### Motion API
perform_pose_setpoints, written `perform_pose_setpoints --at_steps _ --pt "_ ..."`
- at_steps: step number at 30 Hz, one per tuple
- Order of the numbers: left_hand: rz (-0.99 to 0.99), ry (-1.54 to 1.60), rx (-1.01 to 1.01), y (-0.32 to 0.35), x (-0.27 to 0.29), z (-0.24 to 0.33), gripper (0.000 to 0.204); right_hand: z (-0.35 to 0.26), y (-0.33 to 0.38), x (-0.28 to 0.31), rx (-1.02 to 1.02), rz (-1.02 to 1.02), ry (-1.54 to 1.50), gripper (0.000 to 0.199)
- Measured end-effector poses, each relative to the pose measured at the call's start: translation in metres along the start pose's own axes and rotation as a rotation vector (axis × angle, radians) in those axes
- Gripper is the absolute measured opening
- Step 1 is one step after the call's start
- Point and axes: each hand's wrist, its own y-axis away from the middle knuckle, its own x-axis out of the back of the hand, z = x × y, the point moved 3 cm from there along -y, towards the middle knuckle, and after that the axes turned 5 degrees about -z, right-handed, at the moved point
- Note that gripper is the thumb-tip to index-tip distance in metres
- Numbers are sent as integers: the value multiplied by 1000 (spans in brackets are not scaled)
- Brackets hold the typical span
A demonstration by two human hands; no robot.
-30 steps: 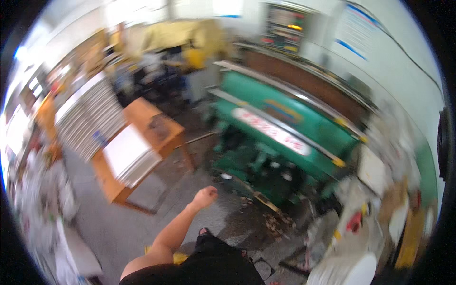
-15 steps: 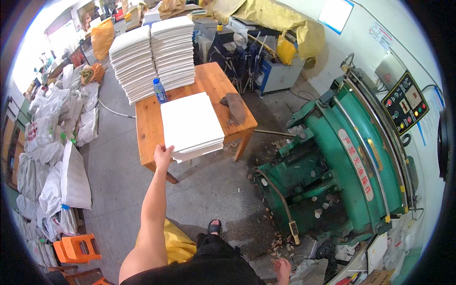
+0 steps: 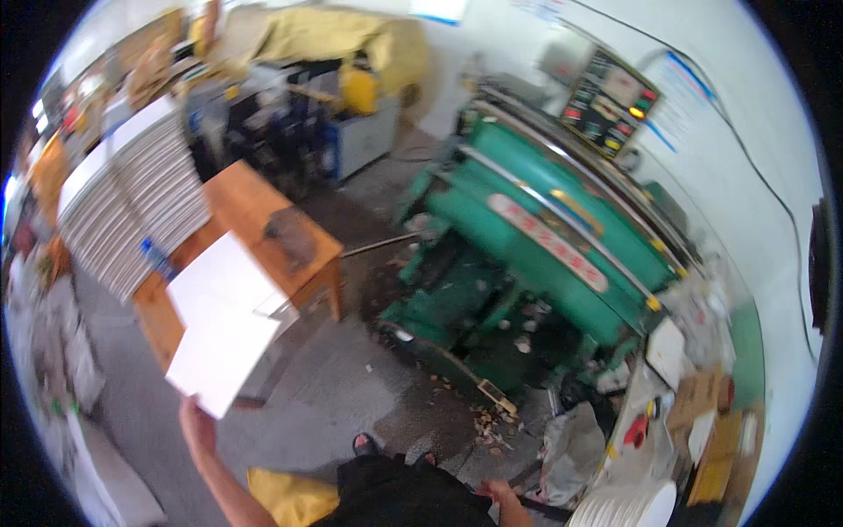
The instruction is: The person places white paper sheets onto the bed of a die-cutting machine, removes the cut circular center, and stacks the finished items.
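Workshop floor, grey, littered near green press; left hand pinches white sheet by its lower corner, lifted off the sheet pile at wooden table's front edge; right hand low by hip, grip unclear; blurred.
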Motion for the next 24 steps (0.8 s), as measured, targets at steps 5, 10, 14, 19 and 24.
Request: perform_pose_setpoints --at_steps 5,10,14,19,24 --pt "-208 -177 -270 -35 -116 79 50 -92 57 -50 368 -39 44 19" --pt "-352 286 -182 -40 -259 68 63 -203 163 -94 908 96 232 25" --pt "-464 197 -25 -25 -328 17 50 -261 271 -96 1022 123 247 33" --pt "-796 -223 89 76 -415 -33 64 -330 347 -55 1207 -101 -66 28" --pt "-784 -25 443 110 -395 -112 55 -450 277 35 1221 -3 -441 45"
